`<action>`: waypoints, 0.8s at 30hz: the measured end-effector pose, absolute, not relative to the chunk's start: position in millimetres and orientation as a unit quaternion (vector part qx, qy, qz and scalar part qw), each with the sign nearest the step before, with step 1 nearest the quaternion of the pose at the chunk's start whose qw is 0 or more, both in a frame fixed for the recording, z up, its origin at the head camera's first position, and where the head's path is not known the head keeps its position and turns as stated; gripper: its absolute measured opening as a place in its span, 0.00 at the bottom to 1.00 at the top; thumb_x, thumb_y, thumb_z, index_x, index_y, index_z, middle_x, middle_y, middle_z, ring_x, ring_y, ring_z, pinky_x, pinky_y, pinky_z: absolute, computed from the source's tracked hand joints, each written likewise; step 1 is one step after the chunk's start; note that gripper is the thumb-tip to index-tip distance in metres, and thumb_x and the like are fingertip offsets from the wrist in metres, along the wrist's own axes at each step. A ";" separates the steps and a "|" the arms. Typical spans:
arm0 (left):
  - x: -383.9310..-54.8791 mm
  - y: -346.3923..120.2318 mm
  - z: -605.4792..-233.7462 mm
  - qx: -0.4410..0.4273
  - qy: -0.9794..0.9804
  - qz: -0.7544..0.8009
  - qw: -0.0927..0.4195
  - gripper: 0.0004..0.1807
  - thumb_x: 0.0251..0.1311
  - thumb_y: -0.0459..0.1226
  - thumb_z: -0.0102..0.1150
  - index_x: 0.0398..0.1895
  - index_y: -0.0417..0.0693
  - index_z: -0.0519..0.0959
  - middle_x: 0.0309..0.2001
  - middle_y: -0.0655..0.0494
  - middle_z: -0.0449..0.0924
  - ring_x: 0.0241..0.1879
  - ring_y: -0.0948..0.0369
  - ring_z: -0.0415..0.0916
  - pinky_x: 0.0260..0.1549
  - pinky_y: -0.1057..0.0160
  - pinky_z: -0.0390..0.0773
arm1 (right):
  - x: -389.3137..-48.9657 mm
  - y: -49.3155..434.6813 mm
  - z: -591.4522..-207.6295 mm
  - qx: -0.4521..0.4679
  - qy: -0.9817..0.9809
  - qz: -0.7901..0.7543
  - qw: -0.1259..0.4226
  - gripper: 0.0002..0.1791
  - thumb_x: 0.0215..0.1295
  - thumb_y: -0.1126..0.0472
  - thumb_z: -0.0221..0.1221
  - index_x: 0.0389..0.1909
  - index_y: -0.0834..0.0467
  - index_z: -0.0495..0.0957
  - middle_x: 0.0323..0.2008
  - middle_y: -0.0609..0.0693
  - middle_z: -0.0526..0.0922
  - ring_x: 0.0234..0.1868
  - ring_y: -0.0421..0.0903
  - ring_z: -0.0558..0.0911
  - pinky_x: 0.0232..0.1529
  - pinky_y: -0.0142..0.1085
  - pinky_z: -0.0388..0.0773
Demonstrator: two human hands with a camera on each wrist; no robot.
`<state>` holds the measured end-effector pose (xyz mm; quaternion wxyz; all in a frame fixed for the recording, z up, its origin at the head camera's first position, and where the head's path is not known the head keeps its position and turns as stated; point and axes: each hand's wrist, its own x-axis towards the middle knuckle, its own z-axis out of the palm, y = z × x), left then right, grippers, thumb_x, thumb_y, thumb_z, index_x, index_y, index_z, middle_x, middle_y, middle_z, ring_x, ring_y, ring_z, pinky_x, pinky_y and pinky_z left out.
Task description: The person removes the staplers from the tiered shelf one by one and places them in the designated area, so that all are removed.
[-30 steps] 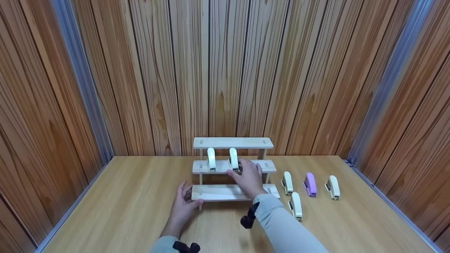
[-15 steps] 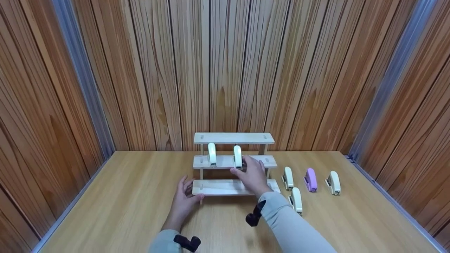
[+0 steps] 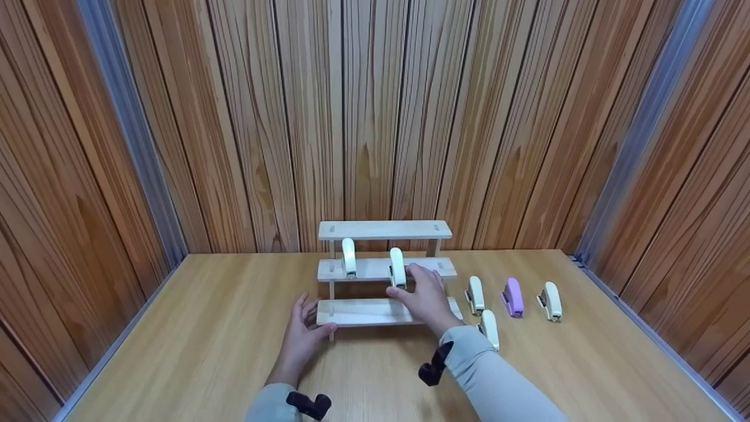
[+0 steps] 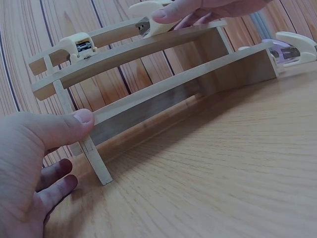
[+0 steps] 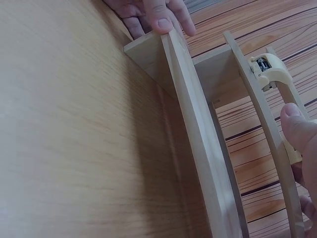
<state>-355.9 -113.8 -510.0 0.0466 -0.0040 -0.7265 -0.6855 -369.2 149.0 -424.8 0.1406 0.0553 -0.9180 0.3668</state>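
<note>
A three-tier wooden display stand (image 3: 363, 313) is on the table. My left hand (image 3: 302, 339) grips the left end of its lowest shelf, thumb (image 4: 81, 119) on the front corner and fingers behind the leg. My right hand (image 3: 429, 298) pinches a cream stapler (image 3: 397, 266) at the middle shelf, right of centre. This stapler stands upright, its lower end over the shelf's front edge; whether it touches the shelf I cannot tell. Another cream stapler (image 3: 349, 258) stands upright on the left part of that shelf, its front end facing me in the left wrist view.
Right of the stand, a purple stapler (image 3: 513, 297) lies between two cream staplers, one left (image 3: 476, 295) and one right (image 3: 550, 302). Nearer me is another cream stapler (image 3: 488, 329), partly behind my right sleeve (image 3: 486, 363). Wood-panelled walls (image 3: 375, 117) enclose the table (image 3: 211, 328).
My right hand and its stapler have shifted right and toward me along the middle shelf, widening the gap to the left stapler. My left hand stays on the stand. The head view has tilted slightly.
</note>
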 end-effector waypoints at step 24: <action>-356.6 -112.0 -507.2 0.015 -0.722 -0.691 0.026 0.57 0.56 0.31 0.73 0.81 0.47 0.44 0.76 0.44 0.61 0.75 0.44 0.57 0.73 0.42 0.56 | -341.7 184.5 -430.6 0.057 -0.899 0.416 0.125 0.25 0.58 0.45 0.72 0.54 0.47 0.79 0.56 0.45 0.79 0.59 0.49 0.75 0.63 0.52 0.71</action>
